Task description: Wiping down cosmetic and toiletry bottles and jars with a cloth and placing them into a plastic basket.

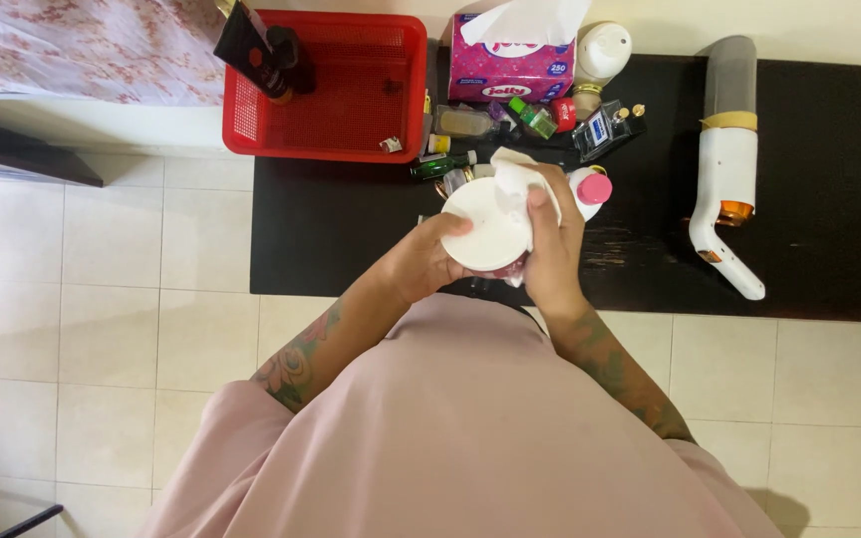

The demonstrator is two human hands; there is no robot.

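White jar (485, 224) between hands, tissue (515, 184) pressed on

Round white lid (485, 224) conceals the body of the container beneath it; only a dark reddish sliver shows at its near edge. Right hand (553, 254) and a crumpled white tissue (515, 184) cover the lid's right rim; the fingers behind it are hidden. Left hand (421, 264) hides the container's left side. Small bottles (470, 125) at the far side of the black table (351, 229) are too small to identify. The table runs past the right edge. The patterned cloth (72, 45) is cut off at the top left.
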